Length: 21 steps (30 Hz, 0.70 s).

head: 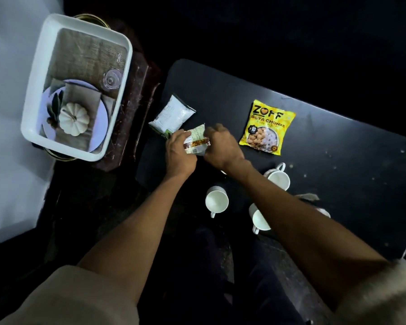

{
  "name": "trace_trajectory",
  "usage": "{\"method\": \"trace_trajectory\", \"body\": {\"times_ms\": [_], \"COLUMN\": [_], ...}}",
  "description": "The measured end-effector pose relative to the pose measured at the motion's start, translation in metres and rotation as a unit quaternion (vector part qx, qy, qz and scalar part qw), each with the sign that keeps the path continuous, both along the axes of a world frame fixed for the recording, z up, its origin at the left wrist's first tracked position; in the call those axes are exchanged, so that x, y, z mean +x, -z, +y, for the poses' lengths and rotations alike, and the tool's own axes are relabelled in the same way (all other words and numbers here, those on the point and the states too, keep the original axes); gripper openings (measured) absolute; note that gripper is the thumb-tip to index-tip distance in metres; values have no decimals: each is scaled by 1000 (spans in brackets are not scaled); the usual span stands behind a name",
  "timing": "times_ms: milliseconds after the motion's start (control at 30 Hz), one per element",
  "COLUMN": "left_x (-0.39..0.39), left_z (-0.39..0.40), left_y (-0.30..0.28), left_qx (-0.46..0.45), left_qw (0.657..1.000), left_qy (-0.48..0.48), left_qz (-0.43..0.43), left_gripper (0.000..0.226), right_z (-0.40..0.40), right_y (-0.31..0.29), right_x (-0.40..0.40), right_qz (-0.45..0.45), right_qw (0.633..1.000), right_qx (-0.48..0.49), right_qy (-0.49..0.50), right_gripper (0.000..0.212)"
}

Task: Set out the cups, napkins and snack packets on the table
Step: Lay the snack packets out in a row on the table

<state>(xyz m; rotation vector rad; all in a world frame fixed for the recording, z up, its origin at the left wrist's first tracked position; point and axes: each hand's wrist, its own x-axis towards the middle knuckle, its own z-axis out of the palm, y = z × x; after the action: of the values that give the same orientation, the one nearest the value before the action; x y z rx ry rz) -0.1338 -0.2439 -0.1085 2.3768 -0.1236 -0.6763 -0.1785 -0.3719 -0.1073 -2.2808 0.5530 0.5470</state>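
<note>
Both hands hold a small pale-green snack packet [196,140] over the left part of the black table [338,174]. My left hand [179,152] grips its left side, my right hand [222,146] its right side. A white packet [172,116] lies just beyond it near the table's left edge. Further right, a yellow soya chunks packet [266,127] lies flat. Three white cups stand near the front edge: one at the left [216,201], one under my right forearm [259,219], one behind it [278,178]. A napkin [308,196] peeks out beside my right arm.
A white tray [42,66] sits on a dark side stand to the left of the table; a printed picture of a plate, a pumpkin and a glass lines its bottom. The table's far and right parts are in dim light. The floor around is dark.
</note>
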Motion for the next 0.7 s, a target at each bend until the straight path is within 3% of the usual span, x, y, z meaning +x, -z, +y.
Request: {"method": "trace_trajectory", "body": {"times_ms": [167,267,333,400,533,600,700], "left_x": [-2,-1,3,4,0,0,4], "left_z": [6,13,15,13,11,9,7], "left_y": [-4,-4,-2,1,3,-2,-11], "left_qx": [-69,5,35,28,-24,-80,-80], "left_qw": [990,980,962,939,947,944,964], "left_qy": [-126,-197,-253,-272,-255,-271,-238], "left_qz": [7,-6,94,209,191,168,85], "left_gripper": [46,46,48,49,33,35,37], "right_z": [36,50,57,63,54,41,17], "right_y": [13,22,27,30,35,33,20], "right_x": [-1,-2,-1,-1,1,3,0], "right_qz": [13,43,52,41,12,2,-47], "right_qw": [993,987,982,980,984,997,989], "right_qx": [-25,-47,-74,-114,-149,-71,85], "right_qy": [-110,-151,-164,-160,-98,-28,113], "right_gripper": [73,96,103,94,68,65,45]}}
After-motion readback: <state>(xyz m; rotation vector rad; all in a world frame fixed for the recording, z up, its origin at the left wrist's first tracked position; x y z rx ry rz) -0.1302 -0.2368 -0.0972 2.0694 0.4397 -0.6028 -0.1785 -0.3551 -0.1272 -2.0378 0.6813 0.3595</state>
